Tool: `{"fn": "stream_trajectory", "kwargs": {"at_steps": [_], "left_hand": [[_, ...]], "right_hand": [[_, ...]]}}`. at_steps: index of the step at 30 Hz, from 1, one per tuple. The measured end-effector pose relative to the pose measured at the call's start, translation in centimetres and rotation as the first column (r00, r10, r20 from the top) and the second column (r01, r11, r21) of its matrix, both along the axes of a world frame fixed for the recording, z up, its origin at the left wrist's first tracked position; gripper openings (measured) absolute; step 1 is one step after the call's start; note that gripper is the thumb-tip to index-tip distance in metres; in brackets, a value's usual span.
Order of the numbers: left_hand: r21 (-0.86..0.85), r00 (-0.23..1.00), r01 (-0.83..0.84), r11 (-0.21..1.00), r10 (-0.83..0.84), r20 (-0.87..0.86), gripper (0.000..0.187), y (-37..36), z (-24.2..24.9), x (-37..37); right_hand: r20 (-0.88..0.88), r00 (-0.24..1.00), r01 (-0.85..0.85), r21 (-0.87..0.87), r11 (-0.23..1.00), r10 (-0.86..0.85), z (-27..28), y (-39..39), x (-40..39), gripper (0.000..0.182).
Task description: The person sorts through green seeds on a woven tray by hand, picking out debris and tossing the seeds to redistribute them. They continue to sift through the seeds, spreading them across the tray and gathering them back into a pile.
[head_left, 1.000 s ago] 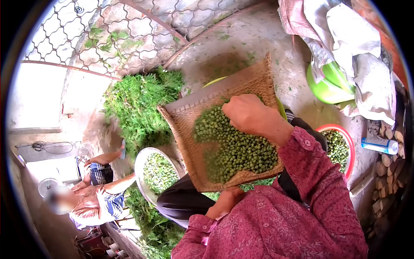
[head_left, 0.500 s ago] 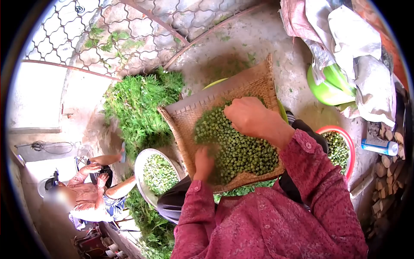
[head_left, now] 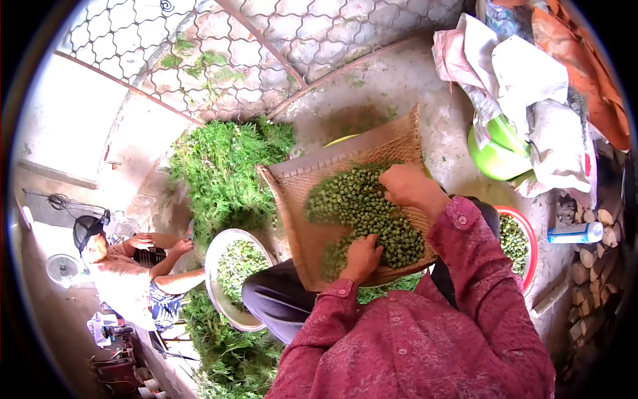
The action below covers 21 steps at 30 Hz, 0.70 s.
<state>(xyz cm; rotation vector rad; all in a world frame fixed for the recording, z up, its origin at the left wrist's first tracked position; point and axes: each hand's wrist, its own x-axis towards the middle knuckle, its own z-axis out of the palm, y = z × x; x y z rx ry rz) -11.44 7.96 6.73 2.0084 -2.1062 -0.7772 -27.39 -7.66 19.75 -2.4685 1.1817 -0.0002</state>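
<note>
A woven scoop-shaped basket [head_left: 299,253] rests across my lap, holding a heap of small round green fruits [head_left: 362,199]. My left hand [head_left: 362,258] lies on the lower part of the heap, thumb and fingers slightly apart, with no thing gripped that I can see. Over the heap's upper right side is my right hand [head_left: 409,187], its fingers curled down to the fruits; whatever is between the fingertips is hidden. A strip of bare weave shows left of my left hand.
At left stands a metal basin [head_left: 211,266] of green pieces, beside feathery green plants [head_left: 226,173]. A red-rimmed tub [head_left: 531,249] is at right, near a green bowl [head_left: 495,153], sacks [head_left: 531,73], a white-blue tube [head_left: 575,233] and firewood [head_left: 591,286]. Another person [head_left: 133,266] sits at left.
My left hand has moved right across the basket, pushing fruits and baring weave at the left. My right hand has shifted slightly right and down. The view has tilted; the other person has turned.
</note>
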Motion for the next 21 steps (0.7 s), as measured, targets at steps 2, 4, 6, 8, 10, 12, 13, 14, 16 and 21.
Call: {"fn": "stream_trajectory", "kwargs": {"at_steps": [2,4,6,8,10,12,13,14,16,21], "left_hand": [[0.068,0.998,0.053,0.996,-0.050,-0.046,0.038,0.4,2.8,-0.6],[-0.025,0.950,0.216,0.976,-0.216,-0.227,0.038,0.7,-1.2,1.9],[-0.041,0.957,0.175,0.984,-0.180,-0.228,0.038,0.4,2.4,2.9],[-0.041,0.960,0.096,0.995,-0.103,-0.259,0.039,-0.2,6.3,4.3],[-0.161,0.965,-0.032,0.986,-0.011,-0.262,0.038,-0.4,12.1,5.4],[-0.004,0.741,-0.326,0.945,0.253,-0.622,0.036,-0.4,15.7,6.2],[-0.121,0.753,-0.329,0.937,0.183,-0.632,0.031,-1.2,15.3,8.0],[-0.233,0.763,-0.334,0.913,0.117,-0.636,0.026,-2.2,14.8,9.7],[-0.009,0.464,-0.457,0.889,0.230,-0.855,0.024,-3.2,16.3,11.0],[0.241,-0.082,-0.411,0.879,0.228,-0.970,0.024,-4.8,17.9,13.7]], "right_hand": [[0.002,1.000,-0.004,0.037,0.999,0.004,-0.8,1.3,-0.7,0.020],[0.012,1.000,0.001,0.059,0.998,-0.001,-2.1,2.5,-1.6,0.026],[0.047,0.998,0.033,0.026,0.999,-0.034,-4.3,3.8,-2.7,0.023],[0.059,0.996,0.069,0.040,0.997,-0.071,-5.6,4.8,-3.5,0.024],[0.133,0.987,0.081,0.032,0.996,-0.084,-6.3,6.2,-3.9,0.026],[0.220,0.971,0.089,0.044,0.995,-0.097,-6.7,7.3,-3.9,0.029],[0.268,0.958,0.093,0.055,0.994,-0.105,-6.9,7.7,-3.9,0.030],[0.311,0.944,0.095,0.067,0.993,-0.111,-6.9,8.0,-3.7,0.031],[0.373,0.912,0.123,0.143,0.982,-0.169,-6.4,8.4,-3.0,0.032],[0.425,0.888,0.110,0.172,0.979,-0.174,-6.7,8.2,2.6,0.029]]}}
